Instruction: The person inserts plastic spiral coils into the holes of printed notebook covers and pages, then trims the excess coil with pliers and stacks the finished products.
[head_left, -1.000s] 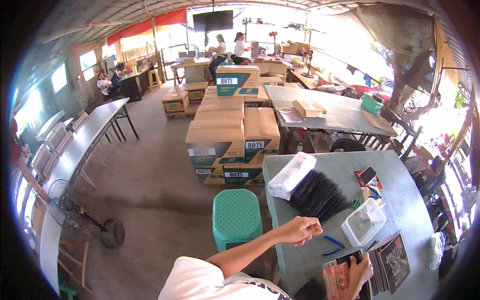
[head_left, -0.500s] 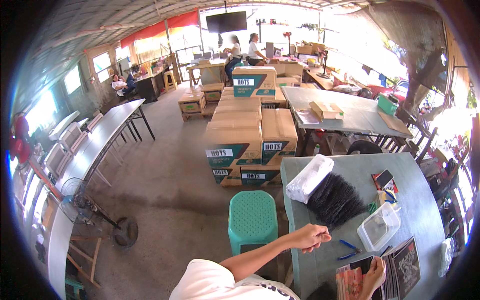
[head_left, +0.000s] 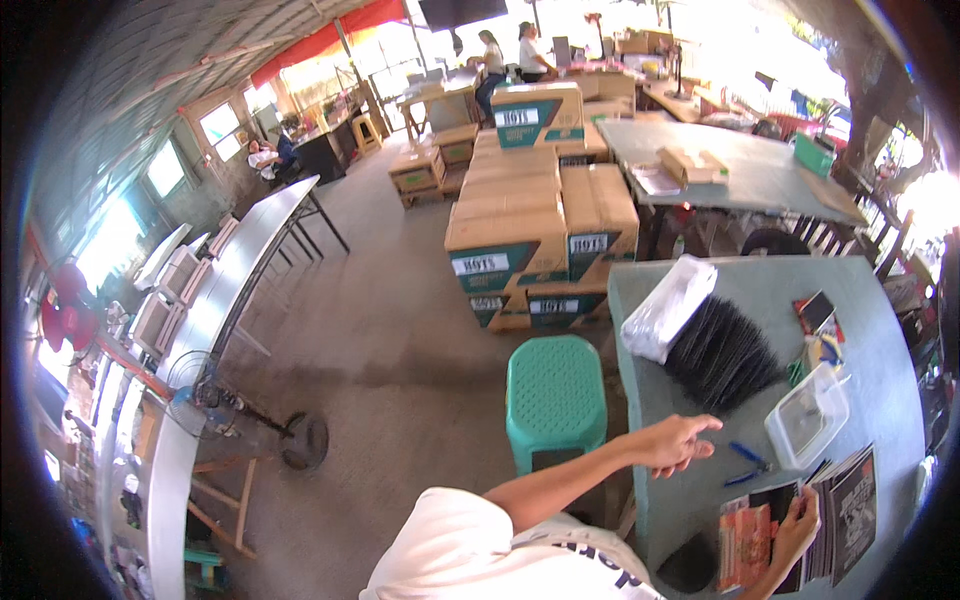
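Note:
My left hand (head_left: pixel 676 445) hovers over the near left part of the grey table (head_left: pixel 640 500), index finger stretched out and the others loosely bent, with no object visible in it. My right hand (head_left: pixel 800 524) has its fingers bent at the edge of a dark booklet (head_left: pixel 780 497), which it seems to grip. Orange-red printed booklets (head_left: pixel 742 545) lie left of that hand, and a fanned stack of dark-covered booklets (head_left: pixel 852 510) lies right. Blue-handled pliers (head_left: pixel 748 463) rest between my hands and a clear plastic tub (head_left: pixel 808 418). Beyond is a pile of thin black binding coils (head_left: pixel 722 352).
A white plastic bag (head_left: pixel 668 308) lies beside the coils; a phone (head_left: pixel 818 311) is at the table's far right. A green stool (head_left: pixel 556 392) stands left of the table, stacked cartons (head_left: pixel 510 235) behind. A standing fan (head_left: pixel 215 405) and long tables (head_left: pixel 235 270) are left.
The view has shifted, so the scene sits further left and lower before than now. My left hand's closed fingers have loosened, the index stretching out. My right hand stays at the booklets.

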